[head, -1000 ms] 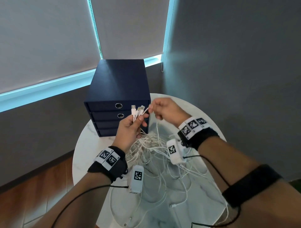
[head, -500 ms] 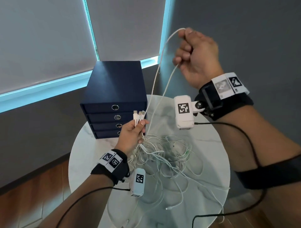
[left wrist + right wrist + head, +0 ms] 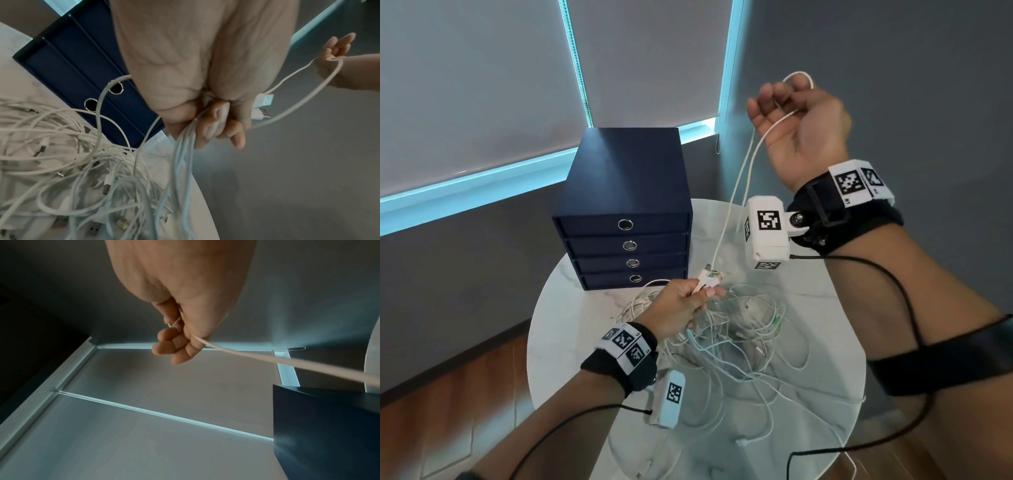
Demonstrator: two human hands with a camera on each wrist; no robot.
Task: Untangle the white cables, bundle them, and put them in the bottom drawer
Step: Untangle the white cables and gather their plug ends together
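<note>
The left hand [image 3: 681,308] grips a bunch of white cable ends, USB plugs [image 3: 710,277] protruding past the fingers, low over the round marble table [image 3: 825,308]. The right hand [image 3: 799,126] is raised high, its fingers curled loosely around a single white cable [image 3: 736,192] that loops over them and runs down to the left hand. The tangled white cables [image 3: 739,335] lie on the table, just in front of the navy four-drawer cabinet [image 3: 625,178]. Its bottom drawer [image 3: 633,279] is closed.
</note>
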